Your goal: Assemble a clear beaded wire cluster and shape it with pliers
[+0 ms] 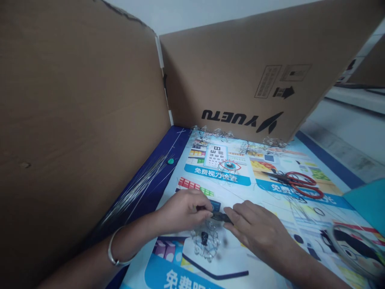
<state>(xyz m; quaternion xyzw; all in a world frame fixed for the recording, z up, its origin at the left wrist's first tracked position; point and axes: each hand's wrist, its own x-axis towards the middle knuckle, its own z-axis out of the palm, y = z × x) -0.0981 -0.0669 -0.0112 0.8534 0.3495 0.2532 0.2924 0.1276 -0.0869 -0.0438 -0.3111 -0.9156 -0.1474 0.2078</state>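
My left hand [185,208] and my right hand [255,226] meet over a printed poster [270,257] on the table. Both are closed in a pinch on a small dark object [220,216] held between their fingertips; I cannot make out what it is. Just below the hands lies a round clear wire-and-bead piece [206,243] with a dark centre. A silver bangle [114,251] circles my left wrist.
Cardboard walls [75,112] stand at the left and back. A bundle of thin wires [135,190] lies along the left wall. Red-handled scissors [296,182] rest at the right. Clear beaded pieces [216,132] line the back wall. A tape roll [357,251] sits at the right edge.
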